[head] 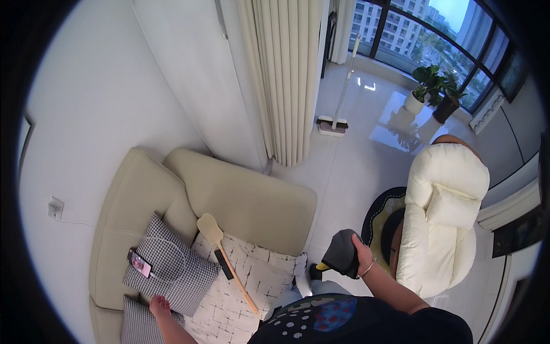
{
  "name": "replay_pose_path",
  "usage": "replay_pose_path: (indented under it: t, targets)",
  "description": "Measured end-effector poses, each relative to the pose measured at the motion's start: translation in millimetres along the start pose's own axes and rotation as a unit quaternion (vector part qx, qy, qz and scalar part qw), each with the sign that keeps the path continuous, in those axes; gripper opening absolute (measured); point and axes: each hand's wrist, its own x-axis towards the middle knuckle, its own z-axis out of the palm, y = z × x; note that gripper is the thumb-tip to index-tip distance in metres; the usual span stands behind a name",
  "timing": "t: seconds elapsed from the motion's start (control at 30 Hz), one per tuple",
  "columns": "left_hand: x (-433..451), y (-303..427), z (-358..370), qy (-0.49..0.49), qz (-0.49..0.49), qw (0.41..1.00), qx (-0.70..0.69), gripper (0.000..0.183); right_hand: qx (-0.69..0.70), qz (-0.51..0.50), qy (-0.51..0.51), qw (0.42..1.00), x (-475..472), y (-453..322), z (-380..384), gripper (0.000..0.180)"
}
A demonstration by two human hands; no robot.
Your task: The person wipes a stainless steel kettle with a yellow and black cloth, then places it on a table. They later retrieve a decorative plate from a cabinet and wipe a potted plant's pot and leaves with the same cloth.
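Note:
My right hand (363, 258) grips a dark grey fabric item (342, 253), which looks like a cap or pouch; a bit of yellow shows at its lower left edge. Over the sofa, my left hand (160, 305) is near the lower edge of a houndstooth cushion (172, 264), and its fingers are too small to judge. On that cushion lies a smartphone (139, 263) with its screen lit and a white cable attached. A wooden-handled tool with a beige paddle-shaped head (210, 229) rests on the patterned sofa cover (266, 279), across or beside a black bar-shaped object (224, 265).
The beige sofa's armrest (253, 198) borders the seat. A cream recliner (447, 215) stands at right beside a round rug (378, 210). Farther off are a broom (333, 125), potted plants (414, 103), a curtain (283, 86) and windows. A wall socket (56, 207) is at left.

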Motion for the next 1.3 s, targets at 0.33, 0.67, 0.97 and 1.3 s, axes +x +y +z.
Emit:
replay_pose_path:
  t: [0.33,0.67,0.97,1.3]
  targets:
    - [104,-46,-16,-0.064,-0.030,0.997,-0.043,0.040,-0.001,-0.002,-0.048,0.999,-6,38,47,0.053]
    - [100,-31,33,0.171,0.122,0.968,0.141,0.028,-0.025,-0.015,-0.032,0.999,-15,42,33,0.052]
    - [47,-38,123,0.132,0.129,0.945,0.270,0.040,0.000,-0.038,0.010,0.999,-15,27,20,0.054]
    - [24,-35,109,0.091,0.154,0.938,0.297,0.045,-0.014,-0.001,-0.006,1.000,3,15,13,0.051]
